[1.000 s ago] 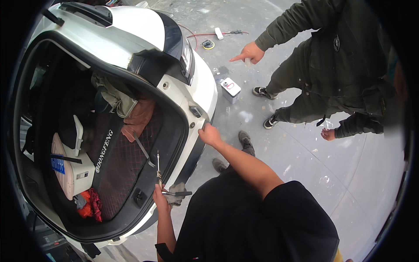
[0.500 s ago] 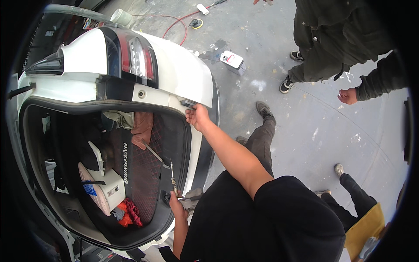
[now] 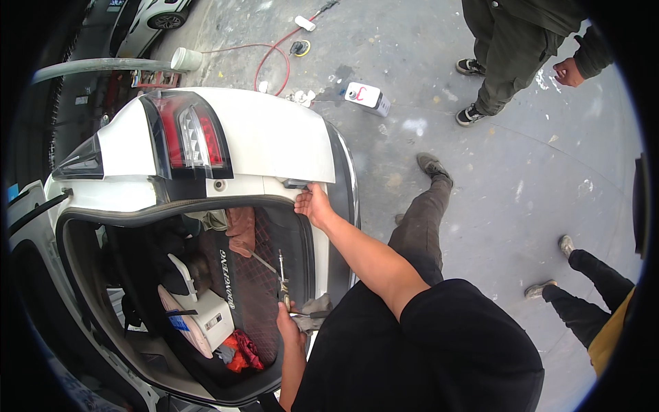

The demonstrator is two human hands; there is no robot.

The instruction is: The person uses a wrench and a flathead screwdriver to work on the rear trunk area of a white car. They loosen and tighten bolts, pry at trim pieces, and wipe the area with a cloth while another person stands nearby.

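Note:
My left hand (image 3: 290,321) is closed around a long metal screwdriver (image 3: 282,261), with a dark-handled tool (image 3: 311,315) and a grey glove (image 3: 317,304) bunched beside it, above the trunk's lip. My right hand (image 3: 313,203) rests on the white car's rear corner (image 3: 278,137), fingers loosely extended against the panel edge just below a small dark latch piece (image 3: 294,183). Left of it are the taillight (image 3: 192,134) and the open trunk opening, its floor mat (image 3: 268,288) visible.
In the trunk lie a white box (image 3: 209,323), clothing and orange-red cloth (image 3: 244,350). Outside are a metal can (image 3: 367,98), red hose (image 3: 274,48), round pad tool (image 3: 300,48), bucket (image 3: 185,60) and another car (image 3: 147,27). People stand upper right (image 3: 511,41) and lower right (image 3: 590,302).
The view has swung, showing more of the taillight and another car. My right hand's fingers have loosened on the panel edge. The pointing co-worker's raised hand has left view.

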